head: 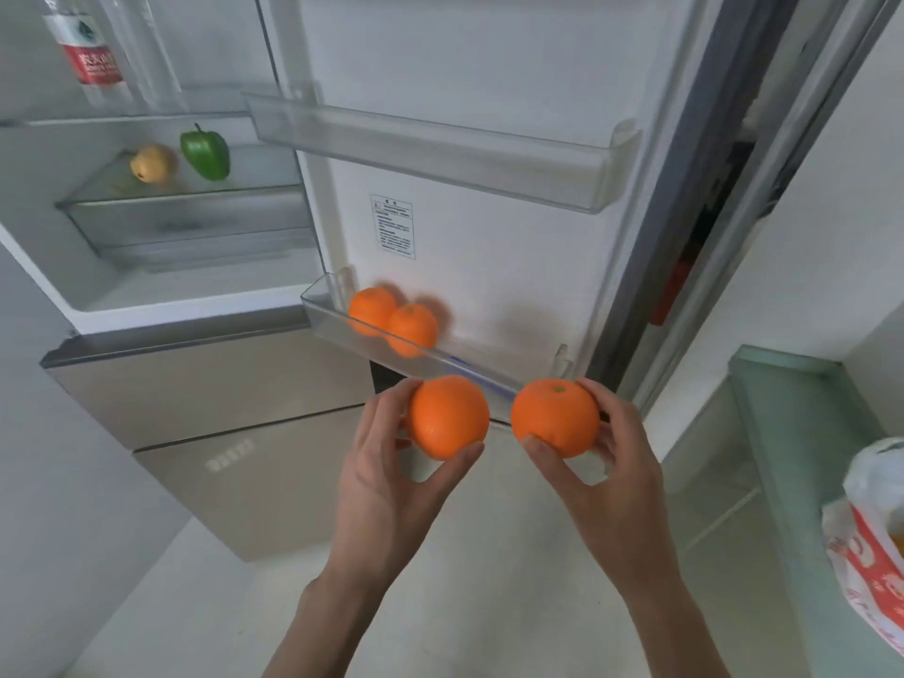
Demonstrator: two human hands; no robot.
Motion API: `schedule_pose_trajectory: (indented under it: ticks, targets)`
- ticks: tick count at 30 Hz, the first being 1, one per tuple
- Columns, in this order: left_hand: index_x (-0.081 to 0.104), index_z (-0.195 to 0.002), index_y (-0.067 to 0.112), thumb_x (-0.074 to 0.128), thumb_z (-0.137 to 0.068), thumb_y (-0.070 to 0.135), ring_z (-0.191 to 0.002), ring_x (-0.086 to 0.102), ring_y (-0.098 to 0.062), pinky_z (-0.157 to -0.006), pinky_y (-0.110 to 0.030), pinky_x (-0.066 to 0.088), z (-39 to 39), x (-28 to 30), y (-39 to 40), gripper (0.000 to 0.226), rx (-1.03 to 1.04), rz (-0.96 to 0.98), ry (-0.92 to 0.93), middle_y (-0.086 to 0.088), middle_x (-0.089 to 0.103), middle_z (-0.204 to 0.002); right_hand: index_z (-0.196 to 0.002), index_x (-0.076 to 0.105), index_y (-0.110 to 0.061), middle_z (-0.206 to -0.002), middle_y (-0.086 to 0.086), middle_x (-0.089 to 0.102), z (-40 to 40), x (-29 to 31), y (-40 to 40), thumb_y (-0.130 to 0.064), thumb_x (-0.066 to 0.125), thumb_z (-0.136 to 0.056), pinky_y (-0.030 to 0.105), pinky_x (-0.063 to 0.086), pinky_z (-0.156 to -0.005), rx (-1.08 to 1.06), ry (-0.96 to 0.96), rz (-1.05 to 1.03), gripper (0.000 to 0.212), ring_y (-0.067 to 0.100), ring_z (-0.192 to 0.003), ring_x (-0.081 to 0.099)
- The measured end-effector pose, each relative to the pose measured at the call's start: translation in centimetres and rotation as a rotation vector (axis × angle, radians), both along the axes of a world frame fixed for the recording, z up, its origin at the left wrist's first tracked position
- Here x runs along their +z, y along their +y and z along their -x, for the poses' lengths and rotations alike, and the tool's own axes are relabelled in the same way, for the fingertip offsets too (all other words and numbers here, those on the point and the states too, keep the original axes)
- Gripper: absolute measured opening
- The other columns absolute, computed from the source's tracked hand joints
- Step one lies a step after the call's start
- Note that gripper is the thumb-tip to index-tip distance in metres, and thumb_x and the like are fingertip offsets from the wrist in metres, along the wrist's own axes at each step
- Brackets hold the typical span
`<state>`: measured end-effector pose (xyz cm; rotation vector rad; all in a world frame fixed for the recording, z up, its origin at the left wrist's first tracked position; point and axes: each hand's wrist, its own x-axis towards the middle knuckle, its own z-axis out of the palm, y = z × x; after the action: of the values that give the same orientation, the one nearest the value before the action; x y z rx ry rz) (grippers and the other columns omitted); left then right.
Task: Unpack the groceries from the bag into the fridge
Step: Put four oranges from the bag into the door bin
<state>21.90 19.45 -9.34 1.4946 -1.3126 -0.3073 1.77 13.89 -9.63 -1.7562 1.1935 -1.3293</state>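
Head view: two oranges held before the lower door shelf

Head camera shows the left hand (386, 462) curled around one orange (447, 415), thumb below and fingers behind it. The right hand (616, 462) pinches a second orange (555, 417) in the same way, with the thumb on its lower front and the fingers around the far side. Both fruits hang in the air, near each other but not touching, just in front of the lower door shelf (342, 330) of the open fridge door (489, 66).

Two more oranges (394, 321) already lie side by side in that shelf, at its left part. The upper door shelf (440, 149) looks empty. Inside the fridge a green pepper (205, 149) and a yellow fruit (152, 162), maybe a pear, sit on a glass shelf, and a bottle with a red label (88, 56) stands above. The grocery bag (875, 540) rests on the green counter (782, 408) at the right edge.

I judge each orange to be light enough for one hand, firm, and round, so it can roll. The skin looks smooth and a little glossy, so a wide grip around the middle is safer than fingertips only. It is not fragile, but it is better to lower it to the shelf floor than to drop it. The free space is to the right of the two oranges there; the transparent front wall should stop rolling.
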Motion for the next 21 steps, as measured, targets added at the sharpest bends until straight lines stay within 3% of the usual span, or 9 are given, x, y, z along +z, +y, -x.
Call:
schedule_pose_trajectory:
  ticks: [8, 13, 17, 21]
  targets:
    - [0.048, -0.133, 0.036, 0.083, -0.076, 0.045, -0.114, 0.058, -0.001, -0.091, -0.023, 0.054, -7.7, 0.1, -1.4, 0.067, -0.058, 0.029, 0.004, 0.019, 0.054, -0.126, -0.136, 0.05, -0.037, -0.137, -0.016, 0.051, -7.3, 0.8, -0.2, -0.054, 0.081, -0.072, 0.036, 0.059, -0.09, -0.053, 0.043, 0.042, 0.074, 0.013, -0.118, 0.061]
    - [0.047, -0.133, 0.035, 0.088, -0.075, 0.033, -0.112, 0.06, -0.004, -0.091, -0.028, 0.054, -10.2, 0.0, -3.2, 0.071, -0.112, 0.03, 0.012, 0.019, 0.054, -0.124, -0.134, 0.049, -0.042, -0.137, -0.021, 0.049, -9.4, 1.2, -1.1, -0.052, 0.082, -0.07, 0.031, 0.057, -0.09, -0.092, 0.063, 0.043, 0.074, 0.012, -0.117, 0.061]
    - [0.042, -0.147, 0.035, 0.088, -0.076, 0.029, -0.119, 0.057, -0.005, -0.094, -0.016, 0.049, -11.5, -0.1, -5.1, 0.084, -0.155, 0.032, -0.002, 0.016, 0.049, -0.13, -0.134, 0.051, -0.034, -0.138, -0.011, 0.051, -10.2, 1.0, -2.9, -0.048, 0.083, -0.068, 0.026, 0.055, -0.089, -0.147, 0.057, 0.036, 0.075, 0.017, -0.116, 0.063]
    - [0.047, -0.14, 0.039, 0.087, -0.078, 0.026, -0.119, 0.053, 0.003, -0.092, -0.011, 0.046, -12.5, -0.5, -7.3, 0.075, -0.17, 0.023, -0.016, 0.016, 0.045, -0.132, -0.134, 0.051, -0.031, -0.139, -0.003, 0.054, -10.2, 0.4, -5.5, -0.043, 0.087, -0.067, 0.017, 0.055, -0.083, -0.203, 0.053, -0.01, 0.077, 0.022, -0.114, 0.064]
